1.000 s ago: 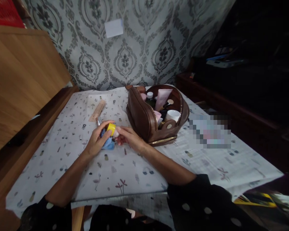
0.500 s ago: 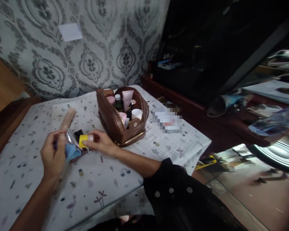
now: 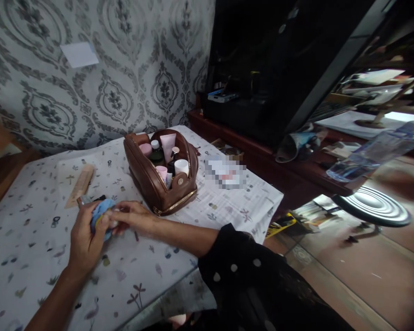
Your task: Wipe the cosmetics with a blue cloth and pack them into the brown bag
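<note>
My left hand (image 3: 84, 234) is closed around a crumpled light-blue cloth (image 3: 105, 207). The fingers of my right hand (image 3: 134, 218) grip a small yellow-and-white container (image 3: 98, 220), pressed against the cloth and mostly covered by fingers. Both hands meet just above the table. Close behind them lie a dark item (image 3: 99, 198) and a beige tube (image 3: 82, 180). A brown cosmetic bag (image 3: 145, 179) stands unzipped beyond my right hand. Inside it are a pink tube (image 3: 167, 146), a white-capped dark bottle (image 3: 156, 154), a white jar (image 3: 181, 168) and other toiletries.
A patterned white cloth covers the table (image 3: 152, 262). A blurred-out packet (image 3: 227, 174) lies right of the bag. Along the right runs a dark red ledge (image 3: 262, 161) bearing a clear plastic bottle (image 3: 372, 151). A round ridged stool (image 3: 372, 207) stands on the tiled floor.
My right hand has brought the yellow-and-white container against the blue cloth in my left hand, where it is now largely covered. The view has shifted, so the scene sits further left.
</note>
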Action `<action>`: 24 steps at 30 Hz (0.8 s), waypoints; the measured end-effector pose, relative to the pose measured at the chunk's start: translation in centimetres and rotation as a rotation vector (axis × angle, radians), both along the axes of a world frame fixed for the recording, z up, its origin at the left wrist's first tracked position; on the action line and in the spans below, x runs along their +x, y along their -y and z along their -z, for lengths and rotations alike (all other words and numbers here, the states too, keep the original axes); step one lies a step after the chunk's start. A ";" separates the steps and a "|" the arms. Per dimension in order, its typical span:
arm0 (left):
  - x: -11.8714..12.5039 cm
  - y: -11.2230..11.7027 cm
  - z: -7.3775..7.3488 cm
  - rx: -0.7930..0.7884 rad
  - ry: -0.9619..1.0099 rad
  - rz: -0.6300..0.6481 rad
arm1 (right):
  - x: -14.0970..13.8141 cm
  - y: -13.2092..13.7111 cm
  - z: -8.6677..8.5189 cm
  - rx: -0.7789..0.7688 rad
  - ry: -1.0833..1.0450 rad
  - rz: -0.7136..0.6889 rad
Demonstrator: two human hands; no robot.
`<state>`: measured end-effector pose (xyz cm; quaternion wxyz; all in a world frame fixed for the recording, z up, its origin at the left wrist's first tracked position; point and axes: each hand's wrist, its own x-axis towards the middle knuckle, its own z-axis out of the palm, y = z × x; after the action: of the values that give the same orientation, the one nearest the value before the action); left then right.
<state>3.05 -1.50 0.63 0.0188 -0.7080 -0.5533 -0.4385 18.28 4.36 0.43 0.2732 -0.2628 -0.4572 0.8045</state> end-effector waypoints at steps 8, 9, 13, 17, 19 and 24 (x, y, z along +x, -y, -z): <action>0.0 0.8 -1.0 -0.079 0.060 -0.091 | 0.6 0.2 -0.9 -0.085 0.080 -0.246; 0.1 0.8 -1.2 -0.096 0.082 -0.114 | 0.5 0.3 -0.8 -0.054 0.058 -0.226; 0.1 0.5 -1.9 -0.160 0.177 -0.184 | 0.1 0.7 -0.2 0.097 0.039 -0.156; -0.2 0.5 -1.7 -0.189 0.155 -0.129 | 0.2 1.0 -0.1 0.088 0.015 -0.131; -0.1 0.7 -1.5 -0.163 0.116 -0.113 | 0.5 1.1 -0.5 0.066 0.013 -0.141; 1.0 1.1 -2.2 -0.084 0.184 -0.263 | 1.2 1.1 -1.3 0.052 -0.038 -0.149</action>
<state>4.03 -2.58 2.81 -0.0044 -0.5864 -0.6586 -0.4716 19.45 3.28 1.76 0.2278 -0.2056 -0.4909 0.8154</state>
